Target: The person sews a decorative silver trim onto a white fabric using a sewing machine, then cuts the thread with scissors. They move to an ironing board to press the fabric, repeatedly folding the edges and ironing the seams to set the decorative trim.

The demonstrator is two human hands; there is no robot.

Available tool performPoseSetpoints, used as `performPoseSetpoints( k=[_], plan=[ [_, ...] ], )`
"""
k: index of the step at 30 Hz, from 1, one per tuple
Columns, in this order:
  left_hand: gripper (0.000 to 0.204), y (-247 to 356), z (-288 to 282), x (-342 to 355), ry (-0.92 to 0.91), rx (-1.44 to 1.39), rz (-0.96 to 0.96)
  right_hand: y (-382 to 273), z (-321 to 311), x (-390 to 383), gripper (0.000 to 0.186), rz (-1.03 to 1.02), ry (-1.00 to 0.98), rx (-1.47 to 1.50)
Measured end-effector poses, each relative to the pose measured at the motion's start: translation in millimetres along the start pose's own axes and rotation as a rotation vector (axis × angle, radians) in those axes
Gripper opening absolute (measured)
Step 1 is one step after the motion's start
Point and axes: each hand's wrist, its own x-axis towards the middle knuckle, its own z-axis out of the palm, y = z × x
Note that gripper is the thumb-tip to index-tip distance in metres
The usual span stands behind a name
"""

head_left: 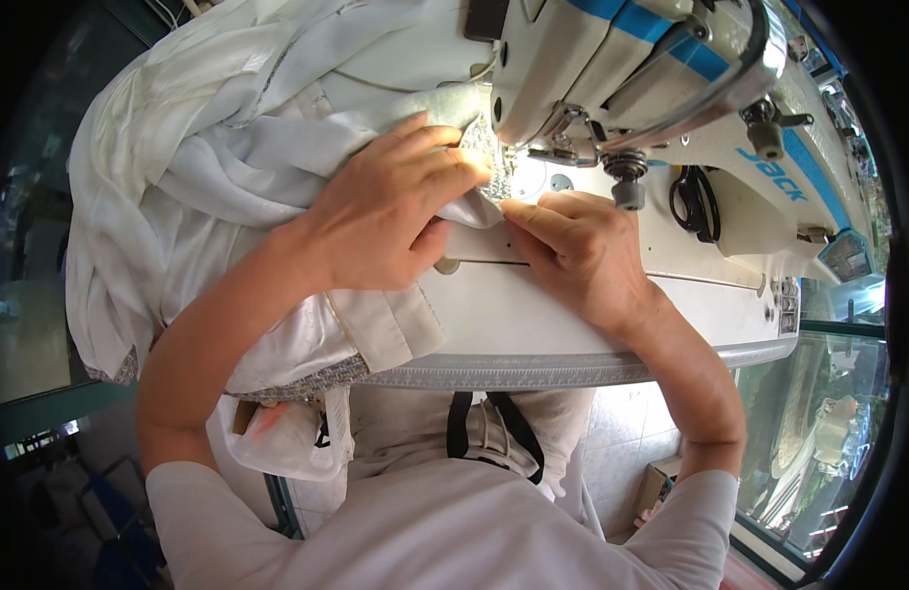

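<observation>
A white garment [218,162] with grey speckled trim [486,162] is bunched over the left of the sewing machine's table. Part of it reaches the lit needle area of the sewing machine [632,93]. My left hand [400,192] rests on the garment just left of the needle, fingers stretched over the cloth and thumb apart. Close by on the right, my right hand [587,246] pinches the cloth's edge between thumb and forefinger. The fingertips of both hands are near each other, and the needle itself is hard to make out.
Black-handled scissors [696,204] lie on the machine bed beneath the arm. A ruler strip [533,371] runs along the table's front edge. A white plastic bag [287,442] hangs below on the left. At the right is a glass panel [818,442].
</observation>
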Motion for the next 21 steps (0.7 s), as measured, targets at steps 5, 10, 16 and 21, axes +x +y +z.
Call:
performPoseSetpoints(
  k=[5,10,16,21],
  plan=[
    [0.044,-13,8,14,0.065,0.055,0.076,8,8,-4,0.016,0.059,-0.011,-0.002],
    [0.038,-18,16,16,0.200,0.040,0.157,11,10,-2,0.016,0.091,-0.008,0.014],
    [0.039,-18,18,18,0.217,0.070,0.126,12,12,2,0.012,0.095,0.032,0.015],
    [0.038,-5,9,17,0.181,0.101,0.080,12,11,1,0.010,0.114,0.034,0.035]
  ],
)
